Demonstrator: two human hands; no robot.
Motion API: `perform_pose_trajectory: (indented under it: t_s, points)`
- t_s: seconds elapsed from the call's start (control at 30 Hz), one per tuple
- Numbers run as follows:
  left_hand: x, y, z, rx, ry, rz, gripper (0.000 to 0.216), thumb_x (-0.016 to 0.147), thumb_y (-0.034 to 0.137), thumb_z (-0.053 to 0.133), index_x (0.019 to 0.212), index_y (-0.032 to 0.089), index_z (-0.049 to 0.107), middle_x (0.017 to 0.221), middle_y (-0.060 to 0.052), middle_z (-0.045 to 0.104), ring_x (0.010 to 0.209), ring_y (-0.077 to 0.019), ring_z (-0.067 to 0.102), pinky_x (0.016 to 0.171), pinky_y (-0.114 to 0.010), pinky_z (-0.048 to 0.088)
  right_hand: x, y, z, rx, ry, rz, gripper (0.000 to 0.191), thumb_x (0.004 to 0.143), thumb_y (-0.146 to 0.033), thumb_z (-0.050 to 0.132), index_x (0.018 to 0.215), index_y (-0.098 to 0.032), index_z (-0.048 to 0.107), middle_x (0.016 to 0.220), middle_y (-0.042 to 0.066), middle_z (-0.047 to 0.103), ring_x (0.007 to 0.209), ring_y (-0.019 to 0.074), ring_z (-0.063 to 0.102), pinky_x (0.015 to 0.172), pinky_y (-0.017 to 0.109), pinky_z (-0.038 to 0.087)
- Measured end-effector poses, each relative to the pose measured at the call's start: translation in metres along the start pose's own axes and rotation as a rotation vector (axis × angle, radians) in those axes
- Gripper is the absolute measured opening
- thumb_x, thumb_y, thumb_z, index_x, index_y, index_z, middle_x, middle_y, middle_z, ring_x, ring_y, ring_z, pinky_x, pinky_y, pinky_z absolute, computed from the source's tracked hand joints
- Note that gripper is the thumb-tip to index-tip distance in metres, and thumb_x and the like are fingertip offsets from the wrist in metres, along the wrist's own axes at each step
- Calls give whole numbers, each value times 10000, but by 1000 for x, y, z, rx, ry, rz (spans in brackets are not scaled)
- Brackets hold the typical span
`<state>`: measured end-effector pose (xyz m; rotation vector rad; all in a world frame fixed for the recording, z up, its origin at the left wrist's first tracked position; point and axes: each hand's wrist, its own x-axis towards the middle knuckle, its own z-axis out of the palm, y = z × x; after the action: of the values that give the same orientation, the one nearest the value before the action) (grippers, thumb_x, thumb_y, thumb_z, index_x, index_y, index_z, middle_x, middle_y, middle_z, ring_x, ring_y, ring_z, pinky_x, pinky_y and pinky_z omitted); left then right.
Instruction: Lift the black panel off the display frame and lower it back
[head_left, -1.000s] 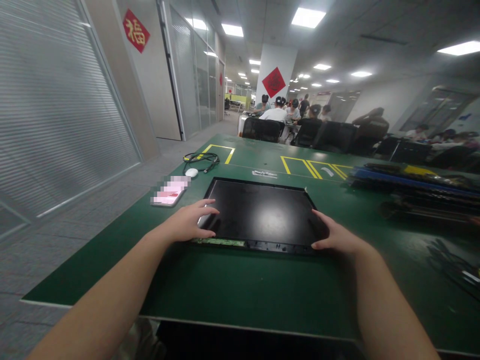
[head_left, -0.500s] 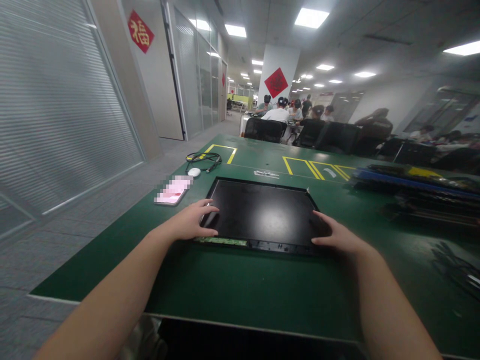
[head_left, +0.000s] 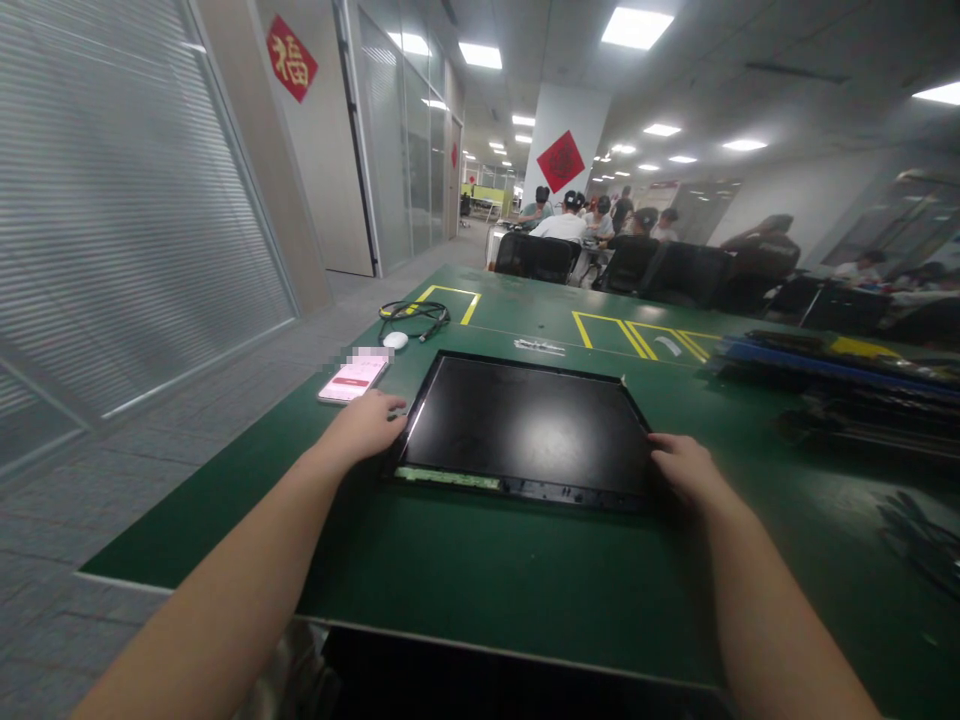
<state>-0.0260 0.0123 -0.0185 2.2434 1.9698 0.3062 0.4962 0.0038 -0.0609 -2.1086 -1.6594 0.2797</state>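
Observation:
A black screen panel [head_left: 525, 415] lies flat on the green table [head_left: 480, 570], with a strip of circuit board showing along its near edge. My left hand [head_left: 366, 424] sits at the panel's left edge, fingers curled down against it. At the right edge near the front corner, my right hand [head_left: 686, 468] has its fingers bent over the rim. Both hands grip the panel's sides, and it rests on the table.
A phone [head_left: 352, 379], a small white round device [head_left: 395, 340] and a coiled black cable [head_left: 412, 317] lie left of the panel. Stacked panels [head_left: 832, 375] and loose cables [head_left: 922, 540] fill the right side. Black chairs [head_left: 536, 258] and seated people are behind the table.
Both hands have slid off the top of the panel outward to its left and right edges, fingers now curled over the rims. The panel has stayed flat.

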Motion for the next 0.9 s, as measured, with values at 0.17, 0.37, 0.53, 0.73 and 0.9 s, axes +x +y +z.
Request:
perform_pose_trajectory:
  t_s: [0.17, 0.37, 0.53, 0.73, 0.9]
  points:
    - [-1, 2, 0, 5, -30, -14, 430, 860, 418, 502, 1095, 205, 792, 1127, -142, 776, 1067, -340, 704, 883, -380, 532, 2, 5, 3, -11, 15, -1, 335, 655, -239, 606, 909, -267, 822, 1036, 103, 779, 1085, 378, 688, 988, 551, 518]
    - [-3, 8, 0, 64, -51, 35, 384, 884, 407, 513, 1060, 195, 781, 1079, -146, 766, 1017, -319, 705, 840, -353, 524, 3, 16, 18, 294, 51, 83, 442, 614, -157, 594, 996, -232, 804, 921, 99, 783, 893, 297, 726, 797, 407, 583]
    - [-3, 14, 0, 108, -61, 79, 277, 883, 287, 523, 956, 139, 745, 1039, -180, 739, 964, -307, 694, 837, -354, 508, 3, 11, 19, 413, 21, 288, 534, 592, -44, 549, 1067, -157, 765, 1031, 112, 771, 859, 217, 713, 730, 283, 552]
    - [-6, 20, -2, 117, -61, 88, 255, 882, 222, 493, 922, 126, 725, 1004, -187, 723, 946, -312, 692, 824, -361, 504, 1, 8, 14, 530, -45, 329, 528, 646, -23, 540, 1111, -171, 740, 978, 101, 766, 759, 193, 688, 641, 266, 541]
    - [-6, 20, -2, 109, -54, 89, 247, 873, 217, 490, 898, 136, 722, 974, -179, 720, 926, -311, 694, 806, -359, 503, -4, 2, 9, 577, -70, 369, 536, 664, -10, 534, 1144, -157, 721, 919, 92, 755, 670, 177, 661, 601, 273, 529]
